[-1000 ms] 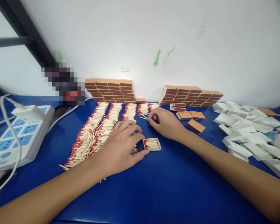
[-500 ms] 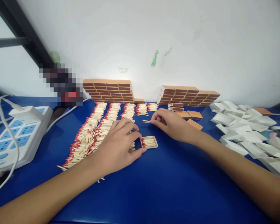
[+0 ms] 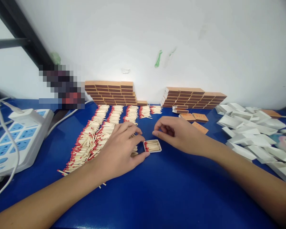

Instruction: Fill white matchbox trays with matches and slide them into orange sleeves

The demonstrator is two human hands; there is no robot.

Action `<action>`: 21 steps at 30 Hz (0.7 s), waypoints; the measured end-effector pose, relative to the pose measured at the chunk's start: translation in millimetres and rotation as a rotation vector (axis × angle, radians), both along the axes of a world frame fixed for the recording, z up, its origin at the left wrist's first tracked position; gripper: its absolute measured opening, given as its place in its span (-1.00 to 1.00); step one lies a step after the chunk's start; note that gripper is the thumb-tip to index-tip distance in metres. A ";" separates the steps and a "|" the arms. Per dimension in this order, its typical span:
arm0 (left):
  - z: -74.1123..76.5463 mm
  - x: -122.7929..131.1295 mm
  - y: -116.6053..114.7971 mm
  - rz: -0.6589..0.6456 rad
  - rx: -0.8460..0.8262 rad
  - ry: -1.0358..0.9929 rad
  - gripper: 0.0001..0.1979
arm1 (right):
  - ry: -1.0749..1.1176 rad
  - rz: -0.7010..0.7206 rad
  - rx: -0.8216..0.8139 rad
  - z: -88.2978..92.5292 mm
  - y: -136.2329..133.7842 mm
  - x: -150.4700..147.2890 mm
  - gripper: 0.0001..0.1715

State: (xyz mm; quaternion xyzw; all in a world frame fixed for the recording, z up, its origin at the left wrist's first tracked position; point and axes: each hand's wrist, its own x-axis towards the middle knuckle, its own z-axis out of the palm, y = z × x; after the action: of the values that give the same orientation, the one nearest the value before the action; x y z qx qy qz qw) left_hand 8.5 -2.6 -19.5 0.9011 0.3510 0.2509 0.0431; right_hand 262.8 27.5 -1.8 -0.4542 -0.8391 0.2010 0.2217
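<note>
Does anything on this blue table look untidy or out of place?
Yes. The matches left of the left hand lie jumbled, unlike the neat far rows, and a few strays poke out at the pile's near end.

View: single, head-worn | From: near edge, above desk (image 3: 162, 197) | Facing: forward, downward, toward far wall (image 3: 205, 41) | Range: close; left hand (image 3: 118, 154), right hand (image 3: 181, 133) mid-frame

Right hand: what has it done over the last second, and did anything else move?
The right hand drew back from the far rows of matches towards the small tray, picking one up on the way; its pinched fingertips now hang near the tray, the match unseen. The left hand stayed against the tray's left end; tray unmoved.
</note>
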 end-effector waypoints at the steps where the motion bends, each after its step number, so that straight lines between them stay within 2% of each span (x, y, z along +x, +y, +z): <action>1: -0.1 -0.3 -0.5 -0.003 -0.006 -0.001 -0.75 | 0.018 -0.055 0.044 -3.8 7.6 0.3 -0.79; 4: -0.7 -0.8 -1.7 -0.023 -0.022 -0.008 -0.75 | 0.027 -0.185 0.159 -18.3 33.3 -1.0 -0.86; 8: -1.4 -1.0 -1.9 -0.033 -0.019 -0.012 -0.75 | 0.009 -0.196 0.205 -34.3 55.2 -8.3 -0.83; 11: -1.3 -1.5 -2.0 -0.034 -0.020 -0.005 -0.76 | -0.019 -0.229 0.208 -37.7 57.1 -12.8 -0.91; 16: -1.2 -1.8 -1.7 -0.037 -0.018 -0.008 -0.75 | -0.037 -0.292 0.148 -34.8 50.9 -10.0 -0.85; 21: -0.4 -1.1 -0.4 -0.023 -0.016 0.002 -0.75 | -0.048 -0.223 0.119 -31.3 41.6 0.6 -0.82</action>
State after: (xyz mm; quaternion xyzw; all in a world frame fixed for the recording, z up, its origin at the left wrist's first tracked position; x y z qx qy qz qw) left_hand 7.4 -3.0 -19.9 0.9049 0.3425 0.2468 0.0529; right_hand 263.5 69.1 -33.1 -0.5354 -0.7989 0.1142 0.2492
